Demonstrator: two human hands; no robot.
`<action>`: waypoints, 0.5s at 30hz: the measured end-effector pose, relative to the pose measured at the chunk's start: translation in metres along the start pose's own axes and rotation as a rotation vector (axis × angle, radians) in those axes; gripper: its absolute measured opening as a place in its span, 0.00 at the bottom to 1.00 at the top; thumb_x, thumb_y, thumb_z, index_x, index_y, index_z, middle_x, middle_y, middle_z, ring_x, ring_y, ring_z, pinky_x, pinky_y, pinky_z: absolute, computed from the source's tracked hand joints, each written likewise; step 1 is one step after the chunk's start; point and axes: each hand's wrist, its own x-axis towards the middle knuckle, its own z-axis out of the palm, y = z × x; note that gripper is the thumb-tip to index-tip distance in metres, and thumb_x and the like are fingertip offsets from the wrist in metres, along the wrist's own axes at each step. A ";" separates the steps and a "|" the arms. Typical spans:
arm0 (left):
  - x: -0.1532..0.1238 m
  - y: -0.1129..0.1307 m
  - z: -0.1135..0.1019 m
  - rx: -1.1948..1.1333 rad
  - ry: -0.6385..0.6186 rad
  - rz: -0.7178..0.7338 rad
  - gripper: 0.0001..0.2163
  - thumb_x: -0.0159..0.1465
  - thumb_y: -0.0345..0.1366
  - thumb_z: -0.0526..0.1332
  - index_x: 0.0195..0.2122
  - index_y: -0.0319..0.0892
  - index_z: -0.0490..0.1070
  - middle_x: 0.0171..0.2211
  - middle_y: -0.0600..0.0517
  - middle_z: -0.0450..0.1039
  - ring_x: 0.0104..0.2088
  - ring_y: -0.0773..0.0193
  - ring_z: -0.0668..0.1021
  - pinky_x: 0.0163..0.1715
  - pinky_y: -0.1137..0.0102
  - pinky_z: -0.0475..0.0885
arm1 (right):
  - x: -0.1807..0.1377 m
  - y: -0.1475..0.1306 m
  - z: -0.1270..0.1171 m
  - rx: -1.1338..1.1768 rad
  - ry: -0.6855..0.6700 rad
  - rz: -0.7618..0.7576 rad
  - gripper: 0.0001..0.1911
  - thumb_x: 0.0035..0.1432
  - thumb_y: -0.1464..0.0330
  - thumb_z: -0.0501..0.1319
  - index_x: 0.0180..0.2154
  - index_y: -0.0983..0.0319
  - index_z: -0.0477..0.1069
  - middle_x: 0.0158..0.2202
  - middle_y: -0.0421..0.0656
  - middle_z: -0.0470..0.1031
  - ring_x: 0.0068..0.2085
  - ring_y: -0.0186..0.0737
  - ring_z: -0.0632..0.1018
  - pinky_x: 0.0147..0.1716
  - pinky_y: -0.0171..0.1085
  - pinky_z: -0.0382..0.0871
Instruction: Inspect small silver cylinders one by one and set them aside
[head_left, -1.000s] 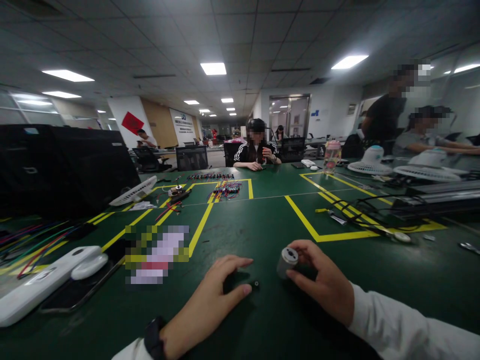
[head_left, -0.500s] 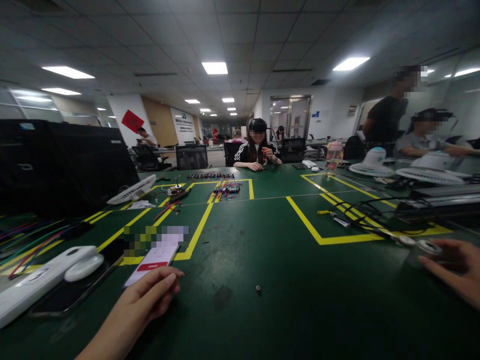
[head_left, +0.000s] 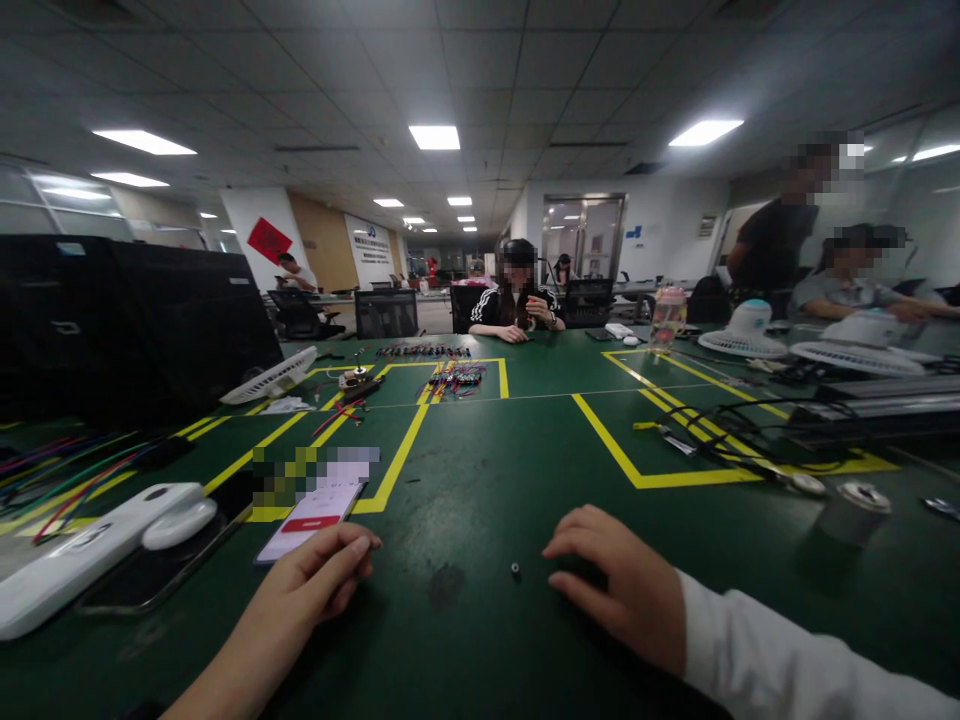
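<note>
Withdrawn from the metal cylinder [head_left: 853, 515] that it gripped half a second ago, the right hand [head_left: 619, 585] has come back to the lower centre of the frame, while the left hand has stayed almost where it was. The cylinder now stands upright by itself on the desk [head_left: 480, 480] at the right of the frame, near the ends of the black cables [head_left: 720, 425]. The right hand's fingers are released, thumb and forefinger parted, just beside a small ring-shaped part [head_left: 515, 569] lying at lower centre. At lower left, the left hand [head_left: 322, 575] has its fingers drawn together, thumb against the forefinger; it overlaps the near end of a lit smartphone [head_left: 324, 505], and whether they touch cannot be told. Further toward the left edge lie a long white device [head_left: 82, 570] and a dark phone [head_left: 142, 590] with a rounded white object [head_left: 180, 523] on it. Bundled wires [head_left: 456, 378] lie near mid-frame, and a seated co-worker [head_left: 510, 305] faces the desk beyond them.
</note>
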 end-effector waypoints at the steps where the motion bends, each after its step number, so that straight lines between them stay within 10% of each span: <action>1: 0.000 0.000 0.000 0.001 0.002 0.000 0.12 0.59 0.47 0.61 0.34 0.43 0.73 0.22 0.58 0.69 0.18 0.69 0.68 0.17 0.75 0.59 | 0.010 -0.007 0.008 0.035 -0.032 0.007 0.11 0.55 0.67 0.59 0.42 0.62 0.70 0.40 0.44 0.69 0.42 0.38 0.68 0.44 0.40 0.65; 8: 0.000 -0.006 -0.003 -0.016 -0.029 0.024 0.12 0.58 0.47 0.61 0.33 0.43 0.74 0.22 0.57 0.70 0.19 0.70 0.66 0.17 0.77 0.57 | 0.014 -0.005 -0.002 0.015 0.003 0.045 0.06 0.58 0.70 0.55 0.36 0.63 0.69 0.36 0.43 0.69 0.37 0.35 0.69 0.38 0.36 0.65; 15: 0.003 -0.007 0.003 -0.020 0.086 0.014 0.14 0.54 0.50 0.63 0.30 0.44 0.74 0.20 0.57 0.70 0.17 0.70 0.66 0.16 0.77 0.55 | -0.074 0.088 -0.108 -0.586 0.418 0.185 0.12 0.58 0.61 0.54 0.40 0.60 0.68 0.42 0.46 0.70 0.45 0.41 0.70 0.47 0.41 0.63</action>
